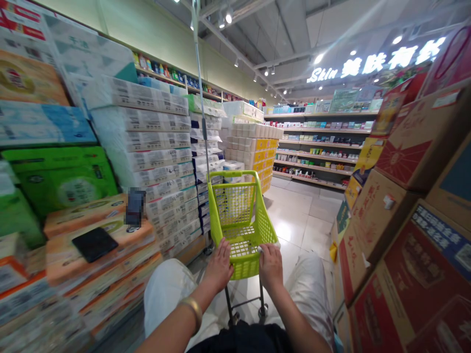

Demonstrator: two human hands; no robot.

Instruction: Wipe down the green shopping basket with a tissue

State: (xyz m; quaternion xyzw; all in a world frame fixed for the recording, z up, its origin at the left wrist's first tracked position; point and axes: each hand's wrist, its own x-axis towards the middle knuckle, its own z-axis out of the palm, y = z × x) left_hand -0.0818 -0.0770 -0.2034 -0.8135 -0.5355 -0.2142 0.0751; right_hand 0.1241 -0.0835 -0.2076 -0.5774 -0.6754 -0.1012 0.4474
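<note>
A small lime-green shopping cart (245, 267) with a latticed plastic basket stands directly in front of me, between my knees. My left hand (221, 262) lies over the near left corner of its rim, fingers together and curled onto the edge. At the near right corner, my right hand (271, 260) grips the rim in the same way. A small white bit (260, 249) shows beside its thumb; I cannot tell what it is. No goods show in the basket. A thin metal pole (200, 73) rises from the cart's far left corner.
Tall stacks of wrapped paper packs (158, 142) rise on the left. A black flat object (94, 243) and a blurred phone-like thing (135, 207) lie on orange packs (136, 238). Cardboard cartons (386, 211) line the right. Pale floor tiles (290, 211) lead to stocked shelves (316, 142).
</note>
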